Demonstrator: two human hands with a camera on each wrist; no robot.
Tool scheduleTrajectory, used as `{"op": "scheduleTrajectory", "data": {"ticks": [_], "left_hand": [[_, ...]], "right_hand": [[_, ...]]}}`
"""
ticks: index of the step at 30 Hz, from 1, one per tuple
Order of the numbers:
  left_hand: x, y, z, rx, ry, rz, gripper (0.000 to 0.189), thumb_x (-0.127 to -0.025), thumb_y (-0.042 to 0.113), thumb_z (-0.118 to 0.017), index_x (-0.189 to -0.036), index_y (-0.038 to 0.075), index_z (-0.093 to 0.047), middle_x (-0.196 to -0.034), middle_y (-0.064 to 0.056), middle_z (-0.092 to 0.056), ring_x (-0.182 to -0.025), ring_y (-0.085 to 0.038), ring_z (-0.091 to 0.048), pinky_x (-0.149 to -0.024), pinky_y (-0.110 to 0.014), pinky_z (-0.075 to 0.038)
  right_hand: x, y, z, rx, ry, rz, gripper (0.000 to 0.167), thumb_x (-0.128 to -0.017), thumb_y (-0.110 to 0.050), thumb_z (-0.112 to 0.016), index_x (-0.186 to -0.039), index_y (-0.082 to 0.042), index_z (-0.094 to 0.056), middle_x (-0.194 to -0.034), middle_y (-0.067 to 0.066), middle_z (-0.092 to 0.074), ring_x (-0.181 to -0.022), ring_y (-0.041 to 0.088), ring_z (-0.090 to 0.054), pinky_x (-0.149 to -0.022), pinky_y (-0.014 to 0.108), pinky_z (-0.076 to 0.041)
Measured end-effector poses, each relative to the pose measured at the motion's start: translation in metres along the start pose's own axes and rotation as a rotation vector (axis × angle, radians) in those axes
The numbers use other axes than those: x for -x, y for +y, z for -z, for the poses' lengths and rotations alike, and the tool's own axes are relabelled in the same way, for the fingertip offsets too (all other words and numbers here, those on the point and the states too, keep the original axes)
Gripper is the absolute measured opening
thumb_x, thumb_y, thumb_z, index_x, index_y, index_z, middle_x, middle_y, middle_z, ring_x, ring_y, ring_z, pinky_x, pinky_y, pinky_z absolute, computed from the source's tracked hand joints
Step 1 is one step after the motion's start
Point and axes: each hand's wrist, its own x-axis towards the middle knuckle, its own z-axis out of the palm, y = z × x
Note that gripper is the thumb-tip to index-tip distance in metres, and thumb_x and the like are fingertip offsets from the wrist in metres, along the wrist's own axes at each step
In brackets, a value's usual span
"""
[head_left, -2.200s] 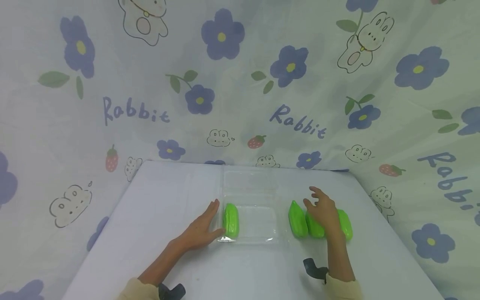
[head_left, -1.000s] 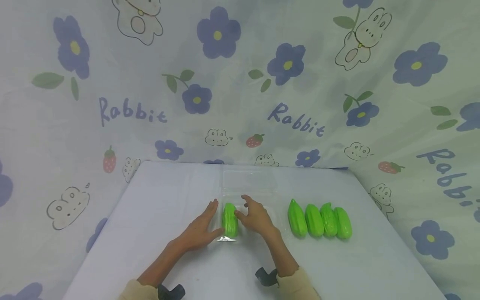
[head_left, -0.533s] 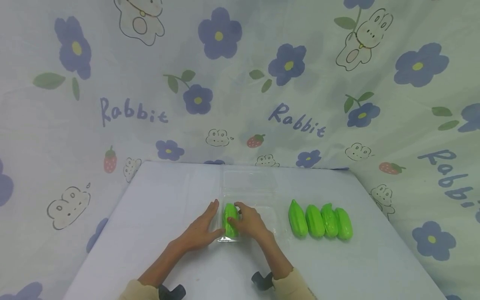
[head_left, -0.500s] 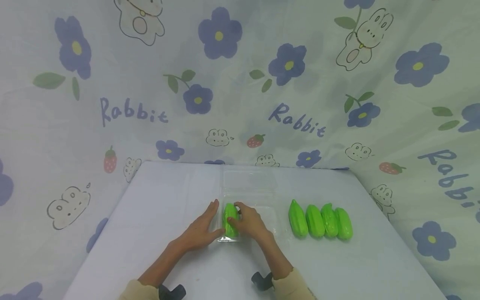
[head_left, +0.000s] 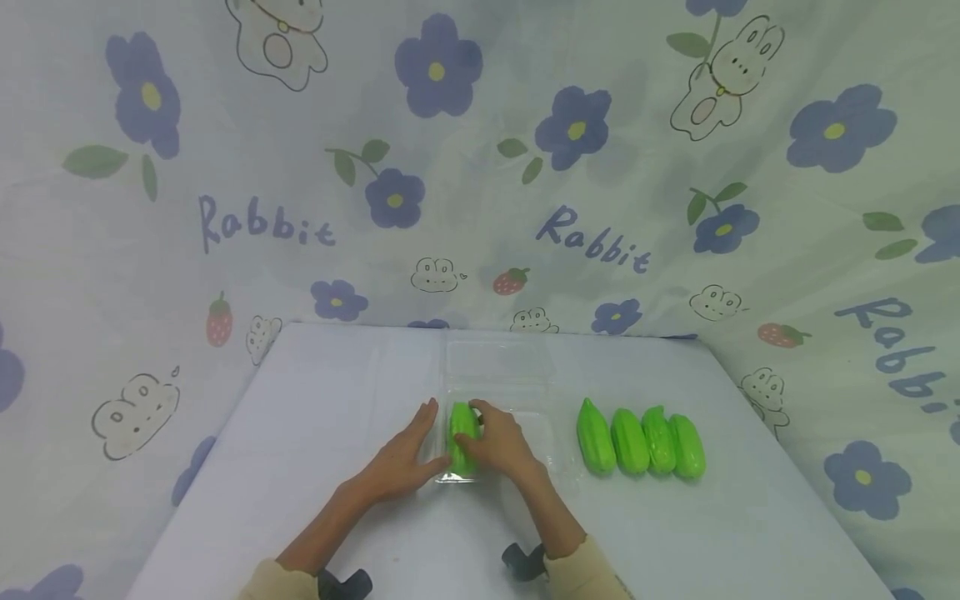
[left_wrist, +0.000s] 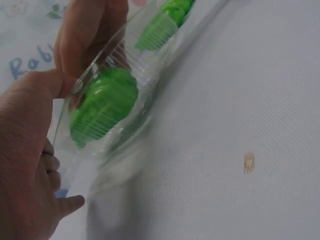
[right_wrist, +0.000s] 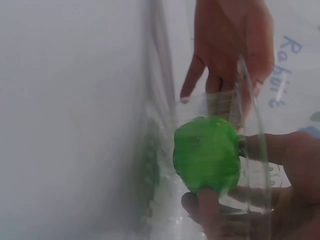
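Note:
A bright green ridged toy vegetable (head_left: 463,421) lies upright along the left side of a clear plastic container (head_left: 536,429). My right hand (head_left: 501,437) grips it, thumb across its top and fingers on the far end; the right wrist view shows the vegetable's near end (right_wrist: 206,155) through the clear wall, with thumb and finger around it. My left hand (head_left: 401,458) rests against the container's left side, fingers straight and the thumb at the near left corner. In the left wrist view, the left thumb (left_wrist: 55,82) touches the container's rim.
Several similar green toy vegetables (head_left: 630,442) stand side by side in a row to the container's right. The container's open lid (head_left: 498,358) lies flat behind it. A white table (head_left: 345,358) is backed by a patterned rabbit-and-flower cloth (head_left: 480,167).
My right hand has come left from over the row to the container and taken hold of the vegetable inside. That vegetable has shifted slightly rightward. The left hand has stayed put.

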Motion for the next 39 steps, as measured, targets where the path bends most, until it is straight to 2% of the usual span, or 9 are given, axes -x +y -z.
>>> {"op": "scheduleTrajectory", "data": {"ticks": [6, 14, 20, 25, 31, 39], "left_hand": [[0.000, 0.002, 0.000, 0.015, 0.005, 0.007, 0.090, -0.092, 0.043, -0.064, -0.158, 0.009, -0.013, -0.162, -0.012, -0.014, -0.147, -0.028, -0.017, -0.115, -0.050, -0.023], [-0.001, 0.001, 0.001, 0.002, 0.000, 0.007, 0.092, -0.092, 0.046, -0.062, -0.158, 0.009, -0.011, -0.162, -0.013, -0.013, -0.147, -0.028, -0.015, -0.116, -0.049, -0.022], [-0.002, 0.001, 0.000, 0.000, -0.008, -0.004, 0.092, -0.093, 0.045, -0.063, -0.158, 0.007, -0.010, -0.162, -0.014, -0.012, -0.148, -0.028, -0.014, -0.116, -0.048, -0.020], [-0.002, -0.001, -0.001, -0.007, -0.001, -0.007, 0.091, -0.094, 0.043, -0.063, -0.158, 0.007, -0.009, -0.162, -0.014, -0.011, -0.148, -0.027, -0.013, -0.117, -0.048, -0.020], [-0.001, -0.001, -0.001, 0.021, 0.001, -0.003, 0.090, -0.094, 0.041, -0.063, -0.158, 0.007, -0.010, -0.162, -0.014, -0.012, -0.148, -0.028, -0.013, -0.117, -0.050, -0.020], [-0.002, -0.002, -0.002, 0.024, 0.000, 0.005, 0.090, -0.094, 0.044, -0.063, -0.158, 0.009, -0.009, -0.163, -0.013, -0.011, -0.148, -0.027, -0.013, -0.117, -0.050, -0.020]], "right_hand": [[0.001, 0.005, 0.019, -0.002, 0.032, -0.003, 0.062, -0.086, -0.036, -0.073, -0.139, -0.010, -0.054, -0.118, 0.014, -0.066, -0.102, 0.031, -0.065, -0.078, 0.044, -0.057], [0.002, 0.018, 0.050, -0.040, 0.052, -0.010, 0.061, -0.087, -0.034, -0.073, -0.139, -0.009, -0.054, -0.119, 0.016, -0.065, -0.106, 0.036, -0.064, -0.080, 0.047, -0.056], [0.007, 0.030, 0.075, -0.021, 0.094, -0.023, 0.059, -0.087, -0.030, -0.074, -0.139, -0.008, -0.055, -0.118, 0.018, -0.066, -0.108, 0.039, -0.063, -0.079, 0.049, -0.056], [0.011, 0.042, 0.096, -0.017, 0.115, -0.047, 0.059, -0.088, -0.028, -0.073, -0.140, -0.007, -0.054, -0.120, 0.019, -0.065, -0.108, 0.040, -0.062, -0.081, 0.051, -0.054], [0.015, 0.063, 0.119, 0.019, 0.116, -0.115, 0.060, -0.090, -0.031, -0.070, -0.142, -0.009, -0.051, -0.124, 0.019, -0.064, -0.113, 0.041, -0.059, -0.088, 0.054, -0.051], [0.029, 0.084, 0.153, 0.056, 0.109, -0.164, 0.060, -0.092, -0.029, -0.065, -0.143, -0.003, -0.047, -0.125, 0.025, -0.061, -0.117, 0.047, -0.055, -0.091, 0.058, -0.048]]}}
